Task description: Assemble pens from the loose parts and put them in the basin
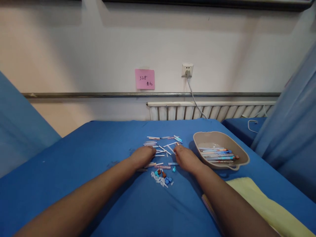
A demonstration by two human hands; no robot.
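On the blue cloth my left hand (143, 157) is curled, palm down, at the left side of a spread of pen parts. Thin white pen refills (161, 151) lie crossed between my hands. My right hand (184, 158) bends its fingers at the other side, by the refills and pen barrels. What either hand holds is hidden. Behind them are a group of pen barrels (150, 143) and light blue pieces (178, 139). Nearer me sit a patterned pink barrel (163, 167), a turquoise piece (174, 169) and a small heap of white, blue and brown pen parts (161, 178).
A beige plastic basket (222, 136) with several pens (217, 154) stands on the right. A yellow cloth (259, 200) lies in front of it, and a long thin object (208, 207) is partly under my right forearm. Behind the table are a radiator (177, 112) and a wall rail (111, 95).
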